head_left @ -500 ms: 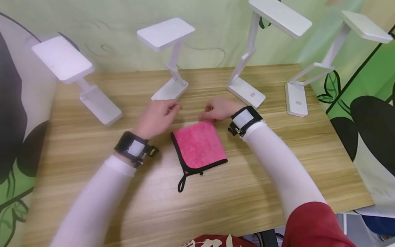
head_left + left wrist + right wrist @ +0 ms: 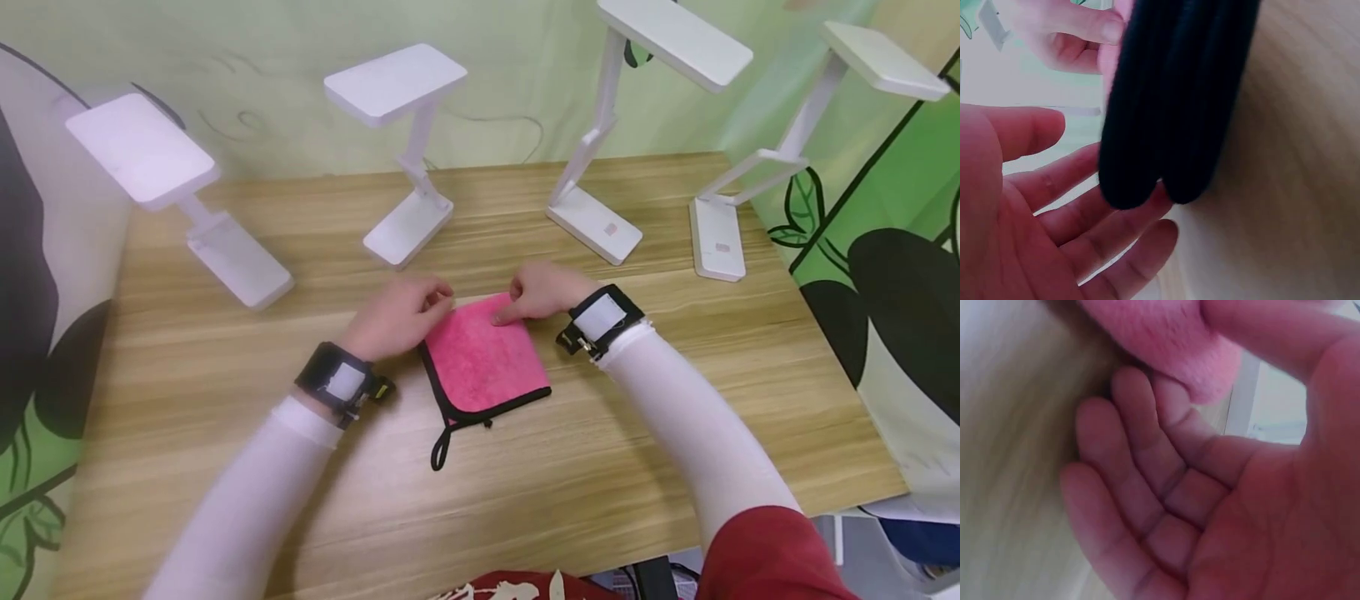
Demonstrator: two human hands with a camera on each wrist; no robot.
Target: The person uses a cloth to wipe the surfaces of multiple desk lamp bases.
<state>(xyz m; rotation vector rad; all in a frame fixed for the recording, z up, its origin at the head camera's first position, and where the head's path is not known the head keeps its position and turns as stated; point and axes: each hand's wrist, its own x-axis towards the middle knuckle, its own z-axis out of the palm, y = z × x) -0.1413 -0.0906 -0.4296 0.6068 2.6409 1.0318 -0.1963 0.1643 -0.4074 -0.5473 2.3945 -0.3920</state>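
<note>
A folded pink cloth [image 2: 491,358] with black edging and a black hanging loop lies on the wooden table. At its far right corner, my right hand [image 2: 547,292] pinches the cloth, thumb on top. In the right wrist view, the index finger of the right hand [image 2: 1229,506] is under the rounded pink edge. My left hand [image 2: 393,317] is at the far left corner. The left wrist view shows the left hand [image 2: 1041,231] with its thumb apart from the cloth and its fingers extended at the thick black edging [image 2: 1179,94], their tips partly hidden behind it.
Several white desk lamps line the back of the table [image 2: 480,517]: one at far left [image 2: 240,258], one behind my left hand [image 2: 408,229], one behind my right hand [image 2: 595,225], one at far right [image 2: 717,237]. A printed wall [image 2: 300,142] stands behind them.
Both hands have come toward me onto the cloth's far edge. My right thumb now presses on the cloth, and the left hand has moved right to its corner. The cloth stays put.
</note>
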